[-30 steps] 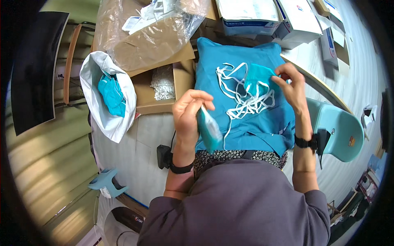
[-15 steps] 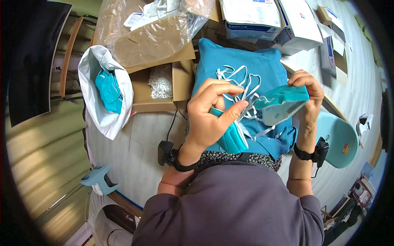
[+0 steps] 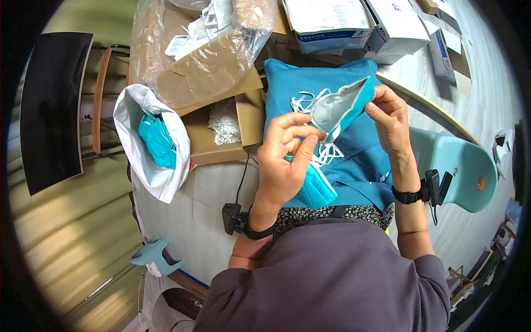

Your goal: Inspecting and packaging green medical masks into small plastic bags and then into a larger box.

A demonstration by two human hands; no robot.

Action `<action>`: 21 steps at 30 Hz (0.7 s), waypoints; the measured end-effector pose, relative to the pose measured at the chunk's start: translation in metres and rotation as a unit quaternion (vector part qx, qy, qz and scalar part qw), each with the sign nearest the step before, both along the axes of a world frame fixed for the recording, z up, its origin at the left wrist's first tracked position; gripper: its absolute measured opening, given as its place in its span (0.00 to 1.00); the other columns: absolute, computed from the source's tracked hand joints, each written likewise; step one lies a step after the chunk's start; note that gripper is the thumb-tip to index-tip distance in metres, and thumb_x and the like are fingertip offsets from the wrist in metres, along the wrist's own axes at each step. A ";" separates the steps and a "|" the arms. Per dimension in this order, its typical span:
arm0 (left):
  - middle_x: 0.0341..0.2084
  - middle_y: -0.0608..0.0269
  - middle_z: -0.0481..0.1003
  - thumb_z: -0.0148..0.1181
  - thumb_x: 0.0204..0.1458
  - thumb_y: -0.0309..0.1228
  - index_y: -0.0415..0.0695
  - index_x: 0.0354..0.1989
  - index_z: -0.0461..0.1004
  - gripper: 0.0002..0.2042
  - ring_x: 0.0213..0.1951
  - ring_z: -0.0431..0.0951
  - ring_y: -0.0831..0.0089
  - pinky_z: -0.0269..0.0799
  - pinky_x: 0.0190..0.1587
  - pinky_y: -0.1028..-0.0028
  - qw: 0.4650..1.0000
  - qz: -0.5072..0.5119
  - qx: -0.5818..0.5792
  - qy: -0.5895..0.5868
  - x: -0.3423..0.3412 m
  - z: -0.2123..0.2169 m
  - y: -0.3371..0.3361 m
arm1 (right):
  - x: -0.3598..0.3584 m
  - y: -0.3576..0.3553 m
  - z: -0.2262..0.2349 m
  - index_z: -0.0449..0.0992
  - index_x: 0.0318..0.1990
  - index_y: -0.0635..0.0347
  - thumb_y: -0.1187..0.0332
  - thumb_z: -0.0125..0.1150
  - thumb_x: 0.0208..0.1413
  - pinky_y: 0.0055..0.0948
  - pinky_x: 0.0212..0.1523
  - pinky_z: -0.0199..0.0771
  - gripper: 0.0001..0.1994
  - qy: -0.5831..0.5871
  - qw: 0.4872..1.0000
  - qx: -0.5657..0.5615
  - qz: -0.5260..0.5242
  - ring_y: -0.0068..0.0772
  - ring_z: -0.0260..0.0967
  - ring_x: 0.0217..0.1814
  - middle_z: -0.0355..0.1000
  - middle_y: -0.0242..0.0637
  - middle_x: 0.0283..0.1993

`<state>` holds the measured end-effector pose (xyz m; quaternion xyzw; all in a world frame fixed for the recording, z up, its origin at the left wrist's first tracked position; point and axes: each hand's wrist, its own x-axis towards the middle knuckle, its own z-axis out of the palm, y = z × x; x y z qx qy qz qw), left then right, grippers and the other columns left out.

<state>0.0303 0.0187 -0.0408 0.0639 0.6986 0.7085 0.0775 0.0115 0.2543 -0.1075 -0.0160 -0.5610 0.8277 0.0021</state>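
A face mask (image 3: 342,108), teal outside and white inside, is held up above a blue cushion-like cloth bundle (image 3: 365,157) on my lap. My right hand (image 3: 391,113) pinches its upper right edge between thumb and fingers. At the mask's lower left edge, the bent fingers and thumb of my left hand (image 3: 287,157) close together; what exactly lies between the tips is partly hidden. Below that hand, a second teal mask (image 3: 315,187) rests on the cloth. White straps (image 3: 329,154) hang under the held mask, and more lie behind it.
At left, a white bag (image 3: 124,113) holds several teal masks (image 3: 157,141). Beside it, a cardboard box (image 3: 213,150) contains white straps (image 3: 224,124). A plastic-lined carton (image 3: 202,77) stands behind, white-and-blue boxes (image 3: 332,39) at the back, and a light-teal stool (image 3: 467,171) to my right.
The held mask has swung up and left, its white inside now facing my left hand. My right hand moved left with it. My left hand stays near, fingers now at the mask's edge.
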 end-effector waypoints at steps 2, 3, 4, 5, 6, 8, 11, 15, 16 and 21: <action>0.37 0.56 0.79 0.61 0.55 0.17 0.35 0.58 0.61 0.23 0.22 0.68 0.90 0.64 0.28 0.87 1.000 -0.005 -0.008 0.013 -0.001 0.000 0.000 | 0.000 -0.006 0.001 0.76 0.40 0.62 0.75 0.65 0.57 0.18 0.46 0.69 0.05 -0.006 1.000 -0.007 -0.006 0.17 0.70 0.41 0.75 0.26 0.37; 0.37 0.56 0.80 0.61 0.54 0.17 0.34 0.59 0.60 0.24 0.22 0.68 0.90 0.65 0.28 0.87 1.000 -0.009 -0.012 0.017 -0.002 0.001 0.000 | 0.001 -0.009 0.002 0.76 0.39 0.61 0.75 0.65 0.57 0.18 0.45 0.69 0.05 -0.010 1.000 -0.008 -0.010 0.16 0.70 0.40 0.75 0.26 0.37; 0.36 0.57 0.79 0.61 0.54 0.17 0.34 0.60 0.60 0.25 0.22 0.68 0.90 0.65 0.28 0.87 1.000 -0.016 -0.017 0.017 -0.002 0.006 0.001 | 0.001 -0.010 0.002 0.76 0.39 0.61 0.75 0.65 0.57 0.18 0.45 0.69 0.05 -0.013 1.000 -0.009 -0.015 0.16 0.70 0.40 0.75 0.26 0.37; 0.35 0.57 0.79 0.61 0.53 0.16 0.33 0.61 0.59 0.27 0.22 0.68 0.90 0.65 0.28 0.87 0.999 -0.025 -0.021 0.017 -0.003 0.009 0.001 | 0.001 -0.011 0.001 0.76 0.39 0.61 0.75 0.65 0.57 0.19 0.45 0.69 0.05 -0.014 1.000 -0.010 -0.014 0.16 0.70 0.40 0.75 0.26 0.37; 0.34 0.58 0.79 0.61 0.52 0.16 0.34 0.62 0.58 0.28 0.21 0.68 0.90 0.65 0.28 0.87 0.999 -0.028 -0.020 0.013 -0.002 0.009 0.000 | 0.001 -0.011 0.000 0.76 0.39 0.61 0.75 0.65 0.57 0.19 0.45 0.69 0.05 -0.015 1.000 -0.011 -0.014 0.17 0.70 0.40 0.75 0.26 0.37; 0.32 0.60 0.78 0.61 0.51 0.15 0.34 0.64 0.56 0.31 0.21 0.68 0.90 0.64 0.27 0.86 0.999 -0.032 -0.015 0.002 -0.002 0.008 -0.003 | 0.002 -0.011 -0.003 0.76 0.39 0.62 0.76 0.65 0.56 0.19 0.45 0.70 0.05 -0.015 1.000 -0.011 -0.009 0.17 0.70 0.40 0.75 0.27 0.37; 0.30 0.62 0.76 0.61 0.50 0.15 0.33 0.59 0.64 0.26 0.21 0.67 0.90 0.63 0.26 0.86 0.999 0.032 -0.018 -0.025 -0.005 0.009 0.002 | 0.003 -0.011 -0.006 0.76 0.39 0.62 0.76 0.65 0.56 0.19 0.45 0.70 0.05 -0.017 1.000 -0.010 0.004 0.17 0.70 0.39 0.75 0.27 0.37; 0.24 0.67 0.72 0.64 0.49 0.17 0.34 0.36 0.76 0.06 0.20 0.65 0.88 0.62 0.23 0.83 0.994 0.030 -0.106 0.029 -0.007 -0.009 -0.005 | 0.003 -0.015 -0.004 0.78 0.39 0.63 0.76 0.66 0.55 0.20 0.43 0.71 0.05 -0.037 0.999 0.000 0.031 0.18 0.70 0.38 0.75 0.27 0.36; 0.23 0.66 0.71 0.64 0.48 0.18 0.35 0.34 0.76 0.05 0.19 0.65 0.87 0.62 0.23 0.82 0.986 0.017 -0.151 0.066 -0.009 -0.006 -0.003 | 0.002 -0.016 -0.003 0.78 0.38 0.63 0.76 0.66 0.55 0.20 0.42 0.71 0.05 -0.045 0.998 0.006 0.043 0.18 0.70 0.38 0.75 0.27 0.36; 0.21 0.61 0.68 0.66 0.47 0.21 0.36 0.27 0.73 0.06 0.17 0.64 0.77 0.60 0.21 0.74 0.952 -0.006 -0.274 0.136 -0.008 -0.002 0.005 | 0.001 -0.029 0.002 0.79 0.39 0.63 0.74 0.69 0.51 0.22 0.41 0.72 0.09 -0.023 0.980 0.194 -0.030 0.21 0.72 0.36 0.76 0.31 0.34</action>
